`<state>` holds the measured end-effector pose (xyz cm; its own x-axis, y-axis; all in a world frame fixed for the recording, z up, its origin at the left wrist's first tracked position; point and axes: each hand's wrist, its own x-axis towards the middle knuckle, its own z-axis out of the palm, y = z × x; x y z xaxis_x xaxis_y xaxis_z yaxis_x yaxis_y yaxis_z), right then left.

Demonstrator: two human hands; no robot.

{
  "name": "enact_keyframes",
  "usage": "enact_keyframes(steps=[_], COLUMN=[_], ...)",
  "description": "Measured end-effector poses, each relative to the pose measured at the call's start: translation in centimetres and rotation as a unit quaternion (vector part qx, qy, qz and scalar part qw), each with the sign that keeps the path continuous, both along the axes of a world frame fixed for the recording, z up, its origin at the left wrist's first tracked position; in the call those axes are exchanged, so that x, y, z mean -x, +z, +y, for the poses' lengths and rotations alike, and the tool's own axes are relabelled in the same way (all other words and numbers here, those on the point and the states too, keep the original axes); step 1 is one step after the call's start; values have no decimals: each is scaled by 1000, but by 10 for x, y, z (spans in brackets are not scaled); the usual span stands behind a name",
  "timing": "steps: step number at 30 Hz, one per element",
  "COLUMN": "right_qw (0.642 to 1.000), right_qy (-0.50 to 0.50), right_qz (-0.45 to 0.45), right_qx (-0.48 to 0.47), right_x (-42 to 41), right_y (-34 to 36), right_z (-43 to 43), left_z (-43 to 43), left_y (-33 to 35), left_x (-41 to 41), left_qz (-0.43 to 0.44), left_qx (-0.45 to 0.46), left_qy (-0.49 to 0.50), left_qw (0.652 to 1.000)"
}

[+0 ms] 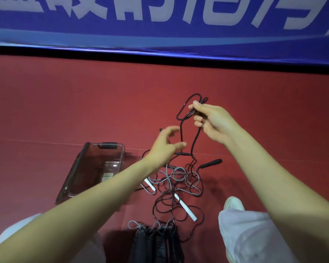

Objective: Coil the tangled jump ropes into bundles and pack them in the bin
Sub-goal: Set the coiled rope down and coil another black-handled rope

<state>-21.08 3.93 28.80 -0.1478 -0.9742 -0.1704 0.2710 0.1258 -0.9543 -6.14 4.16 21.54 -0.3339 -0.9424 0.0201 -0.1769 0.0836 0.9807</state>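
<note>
Red mat (pixel 65 111) — right hand (pixel 215 124) pinches black rope (pixel 197 139); left hand (pixel 164 149) loose beside.

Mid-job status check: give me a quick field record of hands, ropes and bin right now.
left hand: fingers spread, blurred, beside the hanging strand, no grip visible
right hand: pinches loops of the black rope, lifted above the floor
tangle: black and grey ropes with white handles and a black handle, on the red floor
bin: clear, left of the tangle, no rope seen inside
bundles: dark with grey loops, at the bottom edge, outside the bin
</note>
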Motion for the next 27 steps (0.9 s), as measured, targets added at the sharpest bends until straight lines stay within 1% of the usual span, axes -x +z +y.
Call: enact_keyframes(steps=[2, 4, 5, 6, 7, 8, 9, 10, 11, 12, 13, 15, 16, 17, 18, 20, 21, 22, 24, 25, 26, 27], right_qw=[1000, 1000, 1000, 999, 994, 979, 947, 899, 847, 807, 785, 766, 764, 773, 798, 860, 874, 874, 855, 845, 842, 848], right_qy=[5, 2, -4, -13, -22, -28, -26, -13, 7, 26, 49, 93, 112, 133, 155, 188, 193, 191, 178, 170, 159, 141], right_qz=[-11, -3, 13, 46, 107, 201, 319, 437, 531, 590, 617, 636, 634, 620, 583, 473, 446, 447, 487, 507, 515, 511], right_qx=[-9, -11, -13, -16, -21, -26, -30, -31, -31, -28, -26, -21, -20, -19, -20, -26, -25, -18, 6, 18, 26, 30], right_x=[1, 4, 5, 7, 8, 9, 11, 11, 11, 10, 7, -1, -5, -8, -11, -16, -17, -17, -17, -18, -18, -17], right_y=[0, -2, -2, -4, -5, -7, -10, -13, -16, -18, -19, -19, -18, -18, -18, -16, -16, -17, -20, -21, -21, -21], right_z=[-1, -3, -4, -5, -6, -7, -7, -5, -3, 0, 4, 10, 11, 12, 12, 16, 17, 17, 16, 15, 14, 12], left_z=[0, 0, -2, -3, -3, -3, -5, -6, -8, -10, -11, -16, -18, -21, -24, -30, -32, -32, -31, -31, -30, -29], left_y=[-9, -18, -25, -30, -32, -30, -24, -15, -5, 5, 15, 31, 36, 39, 41, 42, 42, 44, 47, 48, 48, 46], left_x=[-2, -6, -8, -10, -10, -10, -10, -10, -8, -7, -5, -5, -7, -9, -12, -17, -18, -18, -18, -17, -16, -15], left_qz=[-36, -112, -143, -147, -124, -84, -40, 5, 49, 86, 117, 162, 187, 215, 245, 290, 307, 321, 340, 342, 334, 312], left_qx=[-65, -111, -129, -148, -167, -178, -175, -166, -158, -150, -144, -143, -149, -160, -175, -204, -216, -225, -230, -224, -213, -195], left_qy=[-135, -196, -201, -188, -150, -99, -47, -9, 9, 16, 22, 40, 50, 57, 64, 80, 83, 82, 73, 69, 70, 81], left_qw=[988, 968, 960, 960, 967, 975, 983, 986, 986, 985, 982, 975, 970, 962, 952, 932, 923, 916, 909, 910, 915, 926])
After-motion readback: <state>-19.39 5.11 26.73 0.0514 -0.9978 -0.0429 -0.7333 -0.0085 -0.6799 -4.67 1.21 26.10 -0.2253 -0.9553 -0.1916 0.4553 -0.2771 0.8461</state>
